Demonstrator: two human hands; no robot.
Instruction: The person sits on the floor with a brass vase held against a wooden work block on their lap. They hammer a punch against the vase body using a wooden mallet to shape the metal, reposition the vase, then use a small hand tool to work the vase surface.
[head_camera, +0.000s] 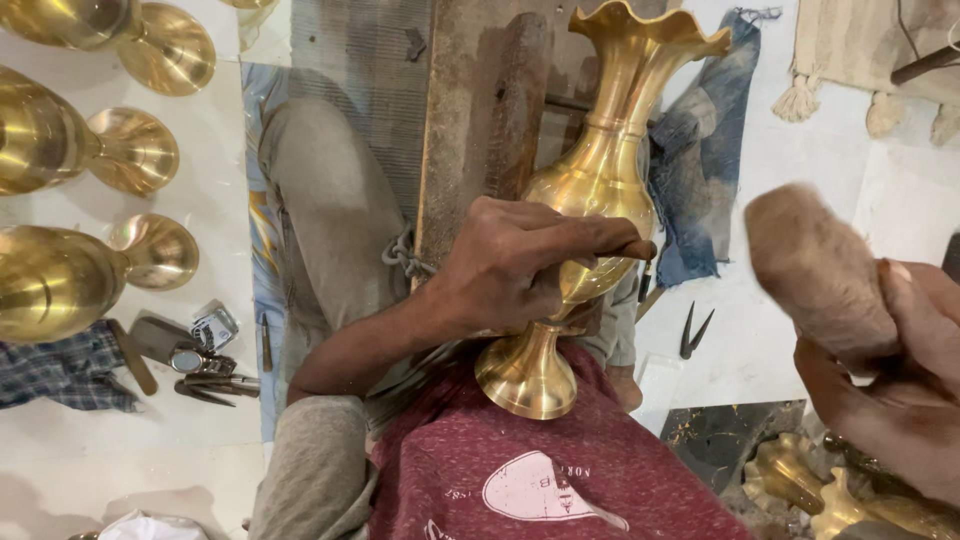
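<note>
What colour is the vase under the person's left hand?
Shiny golden brass, seen in the head view: the vase lies under the left hand.

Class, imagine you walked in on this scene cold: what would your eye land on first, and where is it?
First, the tall polished brass vase with a ruffled rim, lying at centre across the person's lap, with the left hand pressing a thin tool against its belly. At right, the right hand raises a blurred brown wooden mallet. Along the left edge lie more shiny brass vases.

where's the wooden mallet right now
In the head view the wooden mallet is raised at the right edge in the right hand, apart from the brass vase that the left hand steadies.
</note>
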